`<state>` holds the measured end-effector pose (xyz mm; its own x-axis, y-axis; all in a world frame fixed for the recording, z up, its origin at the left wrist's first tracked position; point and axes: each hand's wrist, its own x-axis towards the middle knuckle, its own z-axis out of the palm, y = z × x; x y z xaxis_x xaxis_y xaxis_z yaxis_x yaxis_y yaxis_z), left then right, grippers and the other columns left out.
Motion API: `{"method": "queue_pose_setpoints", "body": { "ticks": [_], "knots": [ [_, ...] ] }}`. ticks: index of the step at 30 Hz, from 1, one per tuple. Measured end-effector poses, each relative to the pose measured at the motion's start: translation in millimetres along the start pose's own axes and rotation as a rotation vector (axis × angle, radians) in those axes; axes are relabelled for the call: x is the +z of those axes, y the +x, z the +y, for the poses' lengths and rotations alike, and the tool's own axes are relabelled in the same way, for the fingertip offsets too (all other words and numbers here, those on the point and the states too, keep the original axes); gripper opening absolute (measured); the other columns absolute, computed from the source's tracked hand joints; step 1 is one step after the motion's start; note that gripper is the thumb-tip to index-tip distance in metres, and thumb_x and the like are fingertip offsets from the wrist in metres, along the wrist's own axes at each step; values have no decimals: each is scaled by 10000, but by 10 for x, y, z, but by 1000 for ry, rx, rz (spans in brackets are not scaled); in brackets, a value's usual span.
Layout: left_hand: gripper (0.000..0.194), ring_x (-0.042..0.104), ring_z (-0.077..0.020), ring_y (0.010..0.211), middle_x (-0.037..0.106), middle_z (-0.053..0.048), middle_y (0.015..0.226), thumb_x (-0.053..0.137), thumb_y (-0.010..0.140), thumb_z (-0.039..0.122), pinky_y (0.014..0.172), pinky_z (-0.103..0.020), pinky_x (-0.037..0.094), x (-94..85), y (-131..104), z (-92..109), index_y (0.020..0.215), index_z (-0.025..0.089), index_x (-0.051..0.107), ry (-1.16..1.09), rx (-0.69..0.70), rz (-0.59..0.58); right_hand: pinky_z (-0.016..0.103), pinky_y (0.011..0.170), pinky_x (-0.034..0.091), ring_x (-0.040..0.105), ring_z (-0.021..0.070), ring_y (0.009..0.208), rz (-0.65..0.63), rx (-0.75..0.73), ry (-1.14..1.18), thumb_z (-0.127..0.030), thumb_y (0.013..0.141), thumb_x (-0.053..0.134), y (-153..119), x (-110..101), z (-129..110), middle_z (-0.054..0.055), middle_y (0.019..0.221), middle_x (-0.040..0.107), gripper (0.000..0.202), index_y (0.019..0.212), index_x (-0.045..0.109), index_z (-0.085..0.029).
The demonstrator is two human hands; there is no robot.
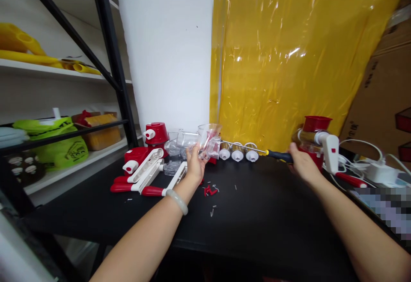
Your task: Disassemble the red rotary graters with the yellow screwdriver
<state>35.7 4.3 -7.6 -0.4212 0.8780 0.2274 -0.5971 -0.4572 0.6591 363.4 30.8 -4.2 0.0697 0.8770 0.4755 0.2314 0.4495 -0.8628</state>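
My left hand (195,165) is closed around a clear plastic housing (209,138) with a flared opening, raised above the black table. In my right hand (303,161) is a screwdriver (279,156) with a dark handle and yellow collar. Its long shaft points left and its end meets the right side of the housing; whether the tip sits inside a hole, I cannot tell. Behind the shaft stand three grater drums (237,152) with white ends. Below my left hand lie small red plastic pieces (211,190) and several loose screws (212,212).
At the left of the black table (257,226) are red bases (156,133), white cranks with red handles (153,191) and more clear housings (173,147). An assembled rotary grater (316,123) stands at right, near white cables and a charger (380,171). A shelf rack (109,37) borders the left.
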Motion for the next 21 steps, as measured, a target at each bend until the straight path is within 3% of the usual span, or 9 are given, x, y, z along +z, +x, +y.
{"method": "queue_pose_setpoints", "body": {
  "ticks": [2,4,7,9,11,14,17,19,21],
  "knots": [
    [465,700,-195,866,661,-28,1022,763,712,419,709,-294,525,6,10,28,1014,260,448,-10,4,19,284,410,374,442,127,395,-54,2,-23,-706,829,606,1,10,34,-19,445,490,525,629,586,-222],
    [438,694,-185,872,659,-27,1038,745,730,419,717,-292,528,17,17,53,1014,260,452,-27,12,43,269,536,484,557,129,533,-74,-9,205,-538,726,805,-24,27,0,-32,623,611,331,775,640,-254],
    [432,692,-177,848,666,-18,1016,752,725,404,704,-283,523,32,14,59,1003,259,455,-32,20,54,299,741,564,680,160,804,-76,3,612,-291,527,930,-81,52,-122,-58,907,704,545,980,636,-368],
    [448,695,-179,835,674,-17,1004,769,710,403,704,-285,521,32,10,42,999,259,457,-26,15,37,342,705,575,699,195,819,-84,41,721,-422,602,883,-102,59,-176,-28,951,727,499,1028,627,-383],
    [463,701,-186,840,675,-15,1001,781,695,406,706,-287,519,22,11,21,992,260,458,-19,11,20,343,517,523,665,210,615,-68,107,636,-684,755,680,-93,58,-170,22,782,717,447,1019,645,-324],
    [474,705,-190,837,664,-5,980,791,678,412,680,-271,502,5,12,4,975,262,453,0,17,11,279,341,324,421,139,333,-13,145,366,-748,828,552,-42,47,-87,-35,433,475,518,873,662,-244],
    [485,703,-188,822,659,2,954,798,664,418,655,-259,487,3,-1,-1,963,263,449,13,22,-2,257,422,419,470,107,417,19,49,453,-466,749,782,-13,19,-57,-63,535,531,256,852,641,-279],
    [489,695,-181,810,655,8,932,803,658,413,653,-255,483,7,-14,-8,961,264,449,17,12,-6,270,605,544,618,121,624,-2,11,643,-267,613,846,-26,-11,-102,-64,746,657,366,910,640,-325],
    [485,683,-168,788,649,12,915,801,661,416,653,-254,483,7,-22,-22,961,263,452,20,-4,-3,301,753,584,681,152,828,-48,24,752,-211,539,846,-49,-41,-163,-55,897,710,470,947,653,-339]
  ]
}}
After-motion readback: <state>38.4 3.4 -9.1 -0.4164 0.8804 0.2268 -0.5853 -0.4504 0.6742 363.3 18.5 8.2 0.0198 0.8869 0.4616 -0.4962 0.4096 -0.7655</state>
